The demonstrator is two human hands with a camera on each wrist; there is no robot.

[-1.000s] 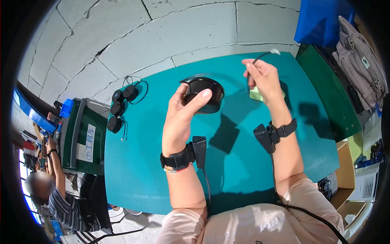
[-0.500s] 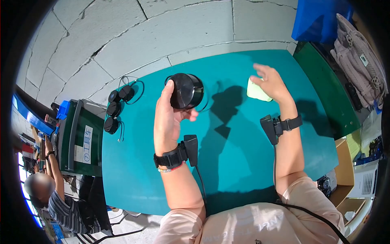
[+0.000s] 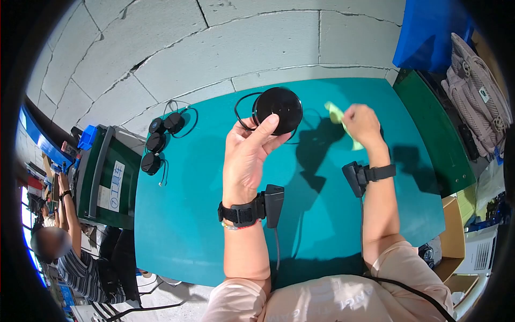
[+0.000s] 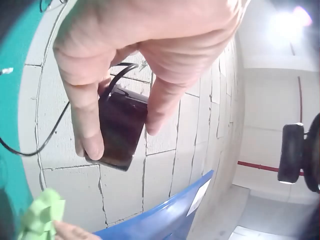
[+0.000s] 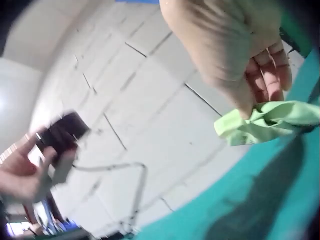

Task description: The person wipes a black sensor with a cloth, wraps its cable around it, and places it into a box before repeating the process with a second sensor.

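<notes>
My left hand (image 3: 247, 155) grips a round, glossy black puck-shaped device (image 3: 284, 110) with a thin black cable (image 3: 240, 110), holding it up over the table. The left wrist view shows the device (image 4: 122, 130) from its side, thumb and fingers on opposite faces. At the right, my right hand (image 3: 366, 127) pinches a light green cloth (image 3: 337, 114). Crumpled folds of the cloth (image 5: 270, 122) hang from the fingertips in the right wrist view.
Several smaller black round devices with cables (image 3: 155, 142) lie at the left of the green table (image 3: 214, 257). A pale block wall (image 3: 268, 37) stands behind. A blue bin (image 3: 429, 37) and a grey mesh bag (image 3: 469, 91) sit at the right. Another person (image 3: 86, 273) is at far left.
The right hand let go of the cable's connector end, moved to the green cloth and picked it up. The left hand turned the black device so its glossy round face shows.
</notes>
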